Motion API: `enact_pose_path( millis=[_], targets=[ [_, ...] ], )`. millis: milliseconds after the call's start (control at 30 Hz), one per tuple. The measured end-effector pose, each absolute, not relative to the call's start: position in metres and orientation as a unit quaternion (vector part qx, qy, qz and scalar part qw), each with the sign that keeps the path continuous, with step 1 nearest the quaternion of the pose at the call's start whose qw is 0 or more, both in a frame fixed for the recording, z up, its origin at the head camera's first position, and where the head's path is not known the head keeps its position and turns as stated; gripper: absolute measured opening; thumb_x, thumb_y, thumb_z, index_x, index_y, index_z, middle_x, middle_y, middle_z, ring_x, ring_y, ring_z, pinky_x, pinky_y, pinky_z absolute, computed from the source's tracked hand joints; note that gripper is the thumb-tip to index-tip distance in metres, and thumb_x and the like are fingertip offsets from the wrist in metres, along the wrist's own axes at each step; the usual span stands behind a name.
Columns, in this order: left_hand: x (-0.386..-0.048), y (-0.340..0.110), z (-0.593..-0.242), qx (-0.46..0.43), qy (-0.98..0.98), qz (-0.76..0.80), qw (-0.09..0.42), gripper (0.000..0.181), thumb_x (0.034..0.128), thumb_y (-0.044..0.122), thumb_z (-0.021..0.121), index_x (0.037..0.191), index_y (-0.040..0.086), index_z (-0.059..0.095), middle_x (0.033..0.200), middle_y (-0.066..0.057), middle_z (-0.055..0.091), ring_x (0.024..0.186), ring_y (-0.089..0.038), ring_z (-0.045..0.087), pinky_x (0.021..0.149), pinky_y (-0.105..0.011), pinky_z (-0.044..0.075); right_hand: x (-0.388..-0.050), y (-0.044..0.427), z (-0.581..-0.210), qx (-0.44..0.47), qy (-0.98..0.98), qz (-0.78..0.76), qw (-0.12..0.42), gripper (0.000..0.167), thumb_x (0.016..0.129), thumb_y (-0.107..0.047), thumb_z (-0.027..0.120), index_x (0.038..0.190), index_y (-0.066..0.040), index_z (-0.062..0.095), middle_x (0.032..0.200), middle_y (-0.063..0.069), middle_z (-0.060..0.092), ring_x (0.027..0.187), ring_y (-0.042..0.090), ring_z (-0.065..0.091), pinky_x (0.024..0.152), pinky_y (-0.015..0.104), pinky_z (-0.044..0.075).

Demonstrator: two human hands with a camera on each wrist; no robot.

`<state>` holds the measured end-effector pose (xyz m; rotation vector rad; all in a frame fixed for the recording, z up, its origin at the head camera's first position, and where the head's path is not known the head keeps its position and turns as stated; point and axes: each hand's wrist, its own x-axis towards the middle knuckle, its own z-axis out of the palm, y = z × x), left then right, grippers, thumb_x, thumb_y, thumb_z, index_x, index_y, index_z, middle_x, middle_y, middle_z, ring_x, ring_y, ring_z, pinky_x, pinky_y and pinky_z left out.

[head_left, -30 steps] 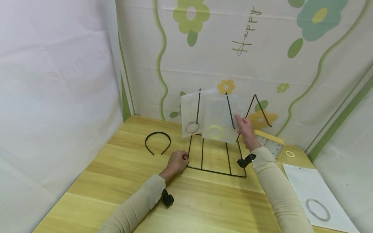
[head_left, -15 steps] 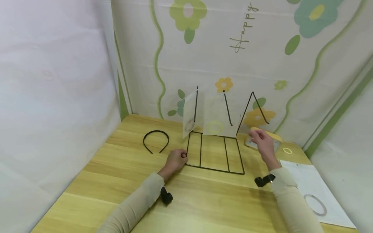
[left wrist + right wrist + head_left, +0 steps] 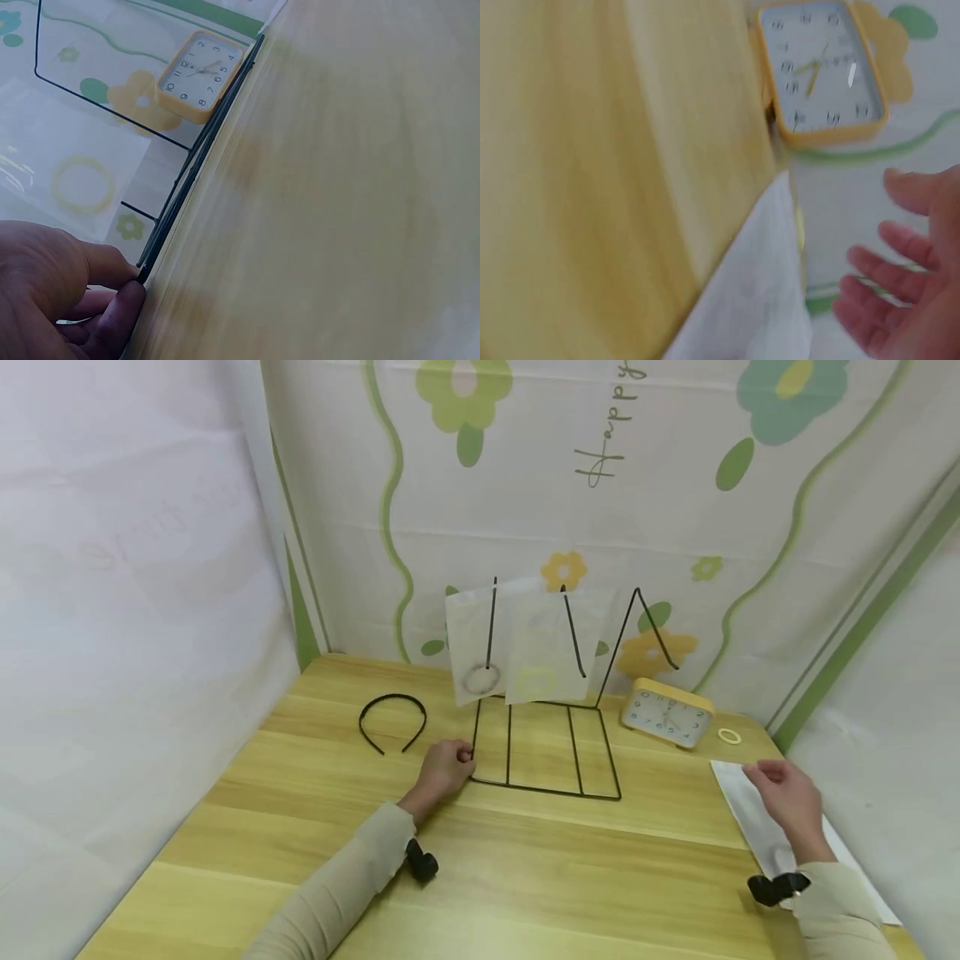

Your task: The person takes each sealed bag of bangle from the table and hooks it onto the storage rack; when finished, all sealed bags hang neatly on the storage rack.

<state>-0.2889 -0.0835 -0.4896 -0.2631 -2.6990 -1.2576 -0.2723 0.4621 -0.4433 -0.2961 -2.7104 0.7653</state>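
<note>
My left hand (image 3: 444, 770) pinches the left front corner of a black wire rack (image 3: 509, 752); in the left wrist view thumb and fingers (image 3: 120, 300) close on its wire. Two translucent bags hang on the rack's upright hooks. The left bag (image 3: 463, 627) shows a greyish ring near its bottom, the right bag (image 3: 534, 639) a yellow ring. My right hand (image 3: 787, 797) is over a white bag (image 3: 737, 802) at the table's right side, partly covering it. In the right wrist view its fingers (image 3: 889, 274) are loosely bent and apart, with nothing between them.
A yellow-framed clock (image 3: 667, 714) stands right of the rack. Beside it lies a small pale yellow ring (image 3: 738, 740). A black headband (image 3: 392, 697) lies left of the rack. The rack's third hook (image 3: 619, 643) bears no bag. A printed cloth wall (image 3: 480, 518) rises behind.
My right hand has left the right hanging bag and moved right and toward me, over the white bag. The hanging bags have swung. My left hand keeps its hold on the rack.
</note>
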Motion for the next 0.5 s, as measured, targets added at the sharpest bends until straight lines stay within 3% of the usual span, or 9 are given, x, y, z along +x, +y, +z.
enact_pose_path(
  millis=[67,133,300,500],
  targets=[
    [-0.288,-0.084,-0.491,-0.088,-0.9,-0.419,0.079,0.03,0.0832,0.002,0.068,0.113,-0.003,0.071,0.091,-0.007,0.072,0.085,-0.017,0.066,0.08,-0.036,0.056,-0.265,0.478,-0.446,-0.115,-0.958,0.23,0.122,0.062,0.098,-0.044,0.051,0.125,0.011,0.052,0.123,0.034,0.055,0.099,0.045,0.056,0.073,0.047,0.043],
    [-0.288,-0.084,-0.491,-0.089,-0.901,-0.418,0.079,0.03,0.0833,0.002,0.068,0.113,-0.003,0.071,0.09,-0.007,0.072,0.085,-0.017,0.066,0.08,-0.036,0.056,-0.257,0.491,-0.449,-0.137,-0.965,0.208,0.087,0.068,0.098,-0.047,0.049,0.128,0.014,0.047,0.129,0.038,0.048,0.106,0.054,0.049,0.075,0.054,0.042],
    [-0.289,-0.085,-0.491,-0.083,-0.903,-0.414,0.075,0.031,0.0842,0.004,0.069,0.114,-0.002,0.071,0.09,-0.005,0.072,0.086,-0.018,0.067,0.081,-0.036,0.056,-0.241,0.509,-0.455,-0.178,-0.968,0.177,0.023,0.085,0.093,-0.057,0.052,0.13,0.018,0.038,0.129,0.043,0.041,0.107,0.06,0.044,0.074,0.059,0.043],
    [-0.291,-0.084,-0.49,-0.08,-0.906,-0.411,0.068,0.031,0.0851,0.006,0.069,0.115,-0.001,0.07,0.091,-0.005,0.072,0.087,-0.018,0.067,0.081,-0.036,0.056,-0.233,0.514,-0.457,-0.2,-0.965,0.159,-0.056,0.113,0.082,-0.075,0.054,0.133,0.022,0.028,0.131,0.045,0.035,0.108,0.061,0.043,0.072,0.057,0.044]
  ],
)
